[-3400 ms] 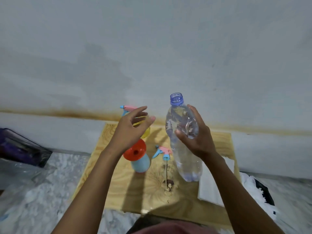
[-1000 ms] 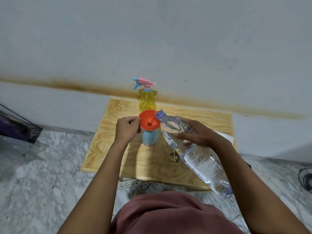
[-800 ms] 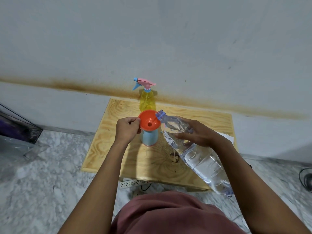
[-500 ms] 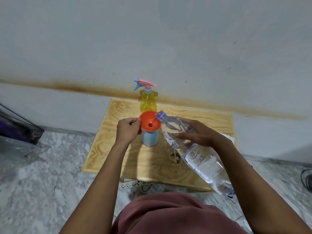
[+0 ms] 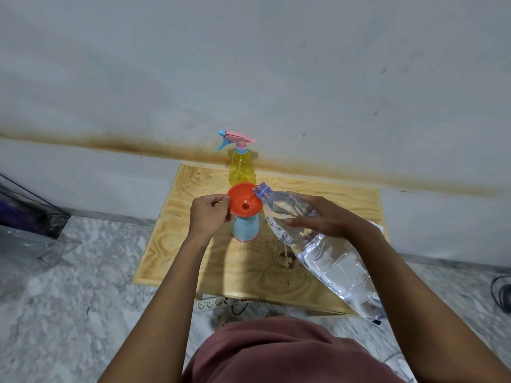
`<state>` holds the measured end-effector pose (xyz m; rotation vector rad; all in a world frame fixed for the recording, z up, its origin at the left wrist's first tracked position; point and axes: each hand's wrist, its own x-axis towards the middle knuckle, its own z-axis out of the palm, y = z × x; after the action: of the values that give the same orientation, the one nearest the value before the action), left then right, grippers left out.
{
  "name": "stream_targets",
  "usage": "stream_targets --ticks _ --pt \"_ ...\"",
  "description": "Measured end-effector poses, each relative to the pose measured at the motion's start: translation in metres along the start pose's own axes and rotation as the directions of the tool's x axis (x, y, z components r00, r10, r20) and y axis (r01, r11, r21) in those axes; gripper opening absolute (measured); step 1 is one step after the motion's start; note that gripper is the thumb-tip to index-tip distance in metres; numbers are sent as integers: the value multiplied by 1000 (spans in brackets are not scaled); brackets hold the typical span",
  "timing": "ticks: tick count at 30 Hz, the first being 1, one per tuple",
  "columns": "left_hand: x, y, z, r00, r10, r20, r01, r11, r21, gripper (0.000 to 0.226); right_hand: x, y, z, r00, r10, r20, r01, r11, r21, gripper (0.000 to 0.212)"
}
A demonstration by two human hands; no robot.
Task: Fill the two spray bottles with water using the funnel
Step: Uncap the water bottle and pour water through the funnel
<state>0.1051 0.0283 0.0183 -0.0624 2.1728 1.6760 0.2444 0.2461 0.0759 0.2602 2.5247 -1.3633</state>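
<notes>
While the right hand (image 5: pixel 323 217) wraps around the tilted water bottle (image 5: pixel 318 252), its mouth rests over the rim of the orange funnel (image 5: pixel 244 200), likely so the stream lands inside the cone; the left hand (image 5: pixel 208 214) pinches the funnel's edge, probably to steady it on the blue spray bottle (image 5: pixel 246 229). Behind stands the yellow spray bottle (image 5: pixel 241 167), capped and waiting. Everything sits on a low plywood table (image 5: pixel 193 244) against a stained white wall (image 5: pixel 249 64), marble floor (image 5: pixel 69 286) around
</notes>
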Motion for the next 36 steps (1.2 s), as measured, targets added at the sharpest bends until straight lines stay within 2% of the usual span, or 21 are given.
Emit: stream_targets --ticks 6,15,19,36 --pt "-1 0 0 1000 -2 3 2 1000 -8 15 -2 -4 0 1000 8 -4 -8 1000 -4 36" --pt "1 -1 0 1000 -2 5 2 1000 -19 15 2 2 0 1000 -7 19 8 999 -44 38" --pt "0 -1 0 1000 -2 2 2 1000 -20 16 4 4 -1 1000 8 22 -6 998 -68 33" --pt "-1 -1 -1 1000 21 6 -21 1000 -7 14 2 3 2 999 -38 30 39 997 -61 46"
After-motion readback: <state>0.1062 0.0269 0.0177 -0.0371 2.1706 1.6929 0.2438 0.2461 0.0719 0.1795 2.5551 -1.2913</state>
